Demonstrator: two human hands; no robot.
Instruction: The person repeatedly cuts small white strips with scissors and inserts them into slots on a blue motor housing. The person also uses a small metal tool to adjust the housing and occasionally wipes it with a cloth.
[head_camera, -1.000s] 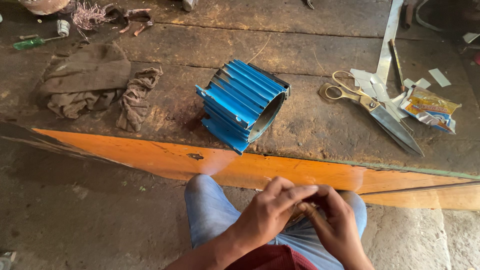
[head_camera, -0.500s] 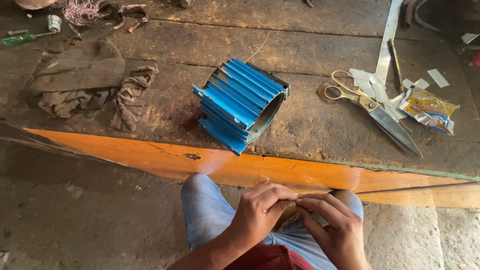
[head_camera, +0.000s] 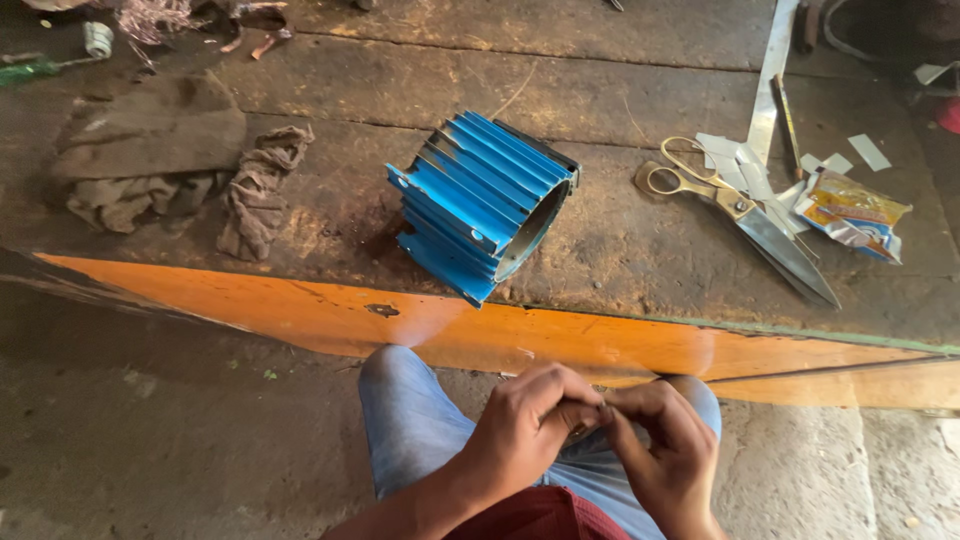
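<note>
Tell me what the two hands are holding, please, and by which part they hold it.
It cannot be told. The left hand and right hand pinch their fingertips together over the lap, and they hide whatever small thing lies between them.

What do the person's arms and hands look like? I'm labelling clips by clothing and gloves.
Both hands are bare: no gloves, rings or watch visible on the left hand or right hand. The forearms show no sleeves. Below them are light blue denim jeans and a dark red garment.
</note>
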